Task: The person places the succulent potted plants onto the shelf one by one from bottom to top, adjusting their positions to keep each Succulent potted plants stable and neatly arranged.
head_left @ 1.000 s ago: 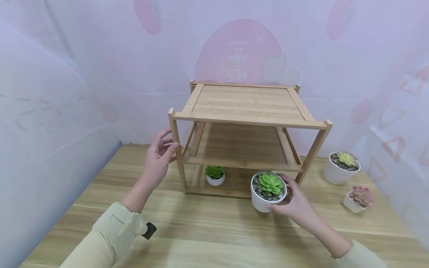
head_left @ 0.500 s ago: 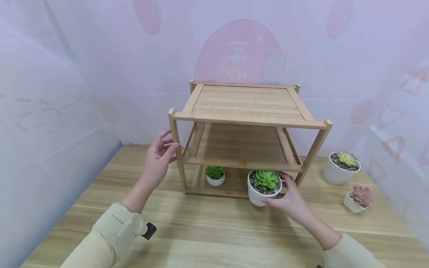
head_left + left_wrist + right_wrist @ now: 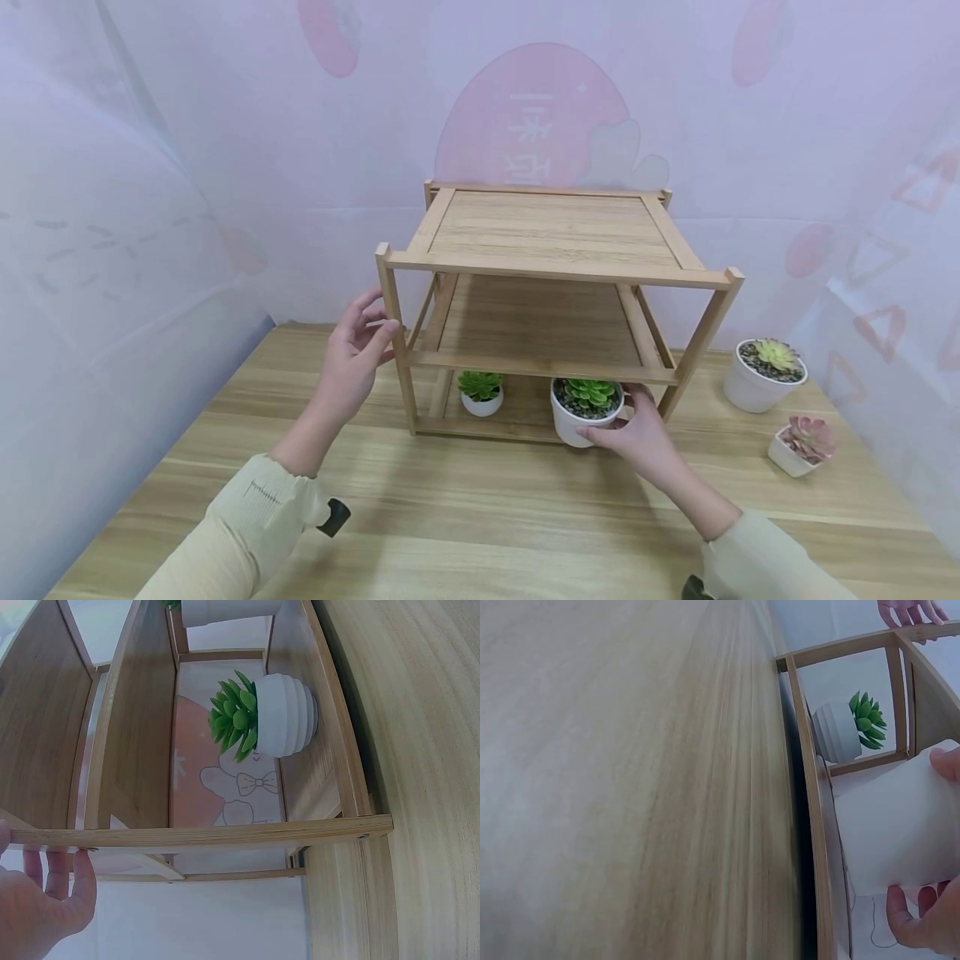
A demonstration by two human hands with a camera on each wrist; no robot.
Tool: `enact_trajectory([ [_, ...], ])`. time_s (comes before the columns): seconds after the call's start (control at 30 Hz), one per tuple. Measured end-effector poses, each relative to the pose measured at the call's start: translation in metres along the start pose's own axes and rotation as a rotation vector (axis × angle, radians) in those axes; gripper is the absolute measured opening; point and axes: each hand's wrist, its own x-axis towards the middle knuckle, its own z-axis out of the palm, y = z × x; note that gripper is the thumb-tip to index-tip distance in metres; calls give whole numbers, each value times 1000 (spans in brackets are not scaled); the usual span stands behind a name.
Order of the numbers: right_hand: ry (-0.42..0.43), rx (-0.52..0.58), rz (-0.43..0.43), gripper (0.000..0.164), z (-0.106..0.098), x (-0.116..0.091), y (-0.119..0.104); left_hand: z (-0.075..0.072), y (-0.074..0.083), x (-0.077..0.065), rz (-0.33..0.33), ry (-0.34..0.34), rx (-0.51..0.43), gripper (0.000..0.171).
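Observation:
A wooden shelf rack with three levels stands on the table. My left hand holds its front left post, thumb in front and fingers behind. In my right hand is a potted succulent, gripped by the sides of its white pot. The pot is at the front edge of the bottom shelf, and the middle shelf's rail hides the tops of its green leaves. Further left on that bottom shelf sits a smaller potted succulent, whose ribbed white pot shows in the left wrist view.
Right of the rack, a yellow-green succulent in a round white pot stands on the wooden table. Nearer the front is a pink succulent in a small white pot. A printed cloth hangs behind and at both sides.
My right hand has moved the potted succulent forward and slightly left, from in front of the rack to under the middle shelf's front rail. The left hand has stayed on the post.

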Motion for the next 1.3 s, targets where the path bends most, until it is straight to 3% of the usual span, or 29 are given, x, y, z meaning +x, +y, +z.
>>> enact_trajectory([
  [0.6, -4, 32, 41, 93, 8, 19, 0, 0, 1, 0, -2, 4, -2, 53],
  [0.93, 1, 68, 35, 84, 12, 25, 1, 1, 0, -1, -7, 5, 7, 53],
  [1.3, 2, 86, 44, 86, 14, 29, 7, 0, 0, 0, -4, 6, 4, 53],
])
